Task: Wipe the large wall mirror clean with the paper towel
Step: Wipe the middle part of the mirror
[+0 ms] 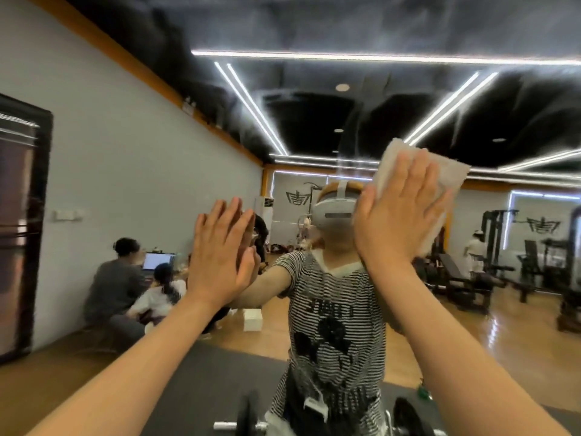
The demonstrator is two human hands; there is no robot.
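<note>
Hands dominate the head view, both raised flat against the large wall mirror (pixel 314 99), which fills nearly the whole picture and throws the gym room back at us. Our right hand (pixel 399 212) lies spread over the folded paper towel (pixel 440 171), fingers straight and pressing it onto the glass rather than curling round it; we judge this open palm is chosen to spread pressure across the whole pad so it wipes a broad band. The towel sits high on the glass, up and to the right of the reflected white headset (pixel 334 209), its upper corners showing past our fingertips. Our left hand (pixel 220 247) is also flat and open, holding nothing, palm meeting its own reflection on the glass; it seems placed there as a brace to steady us while the other arm reaches up. Faint hazy streaks show on the glass above the towel, so we judge the upper part is not yet clean. Low in the picture, a dumbbell (pixel 248 416) lies near the base of the mirror.
</note>
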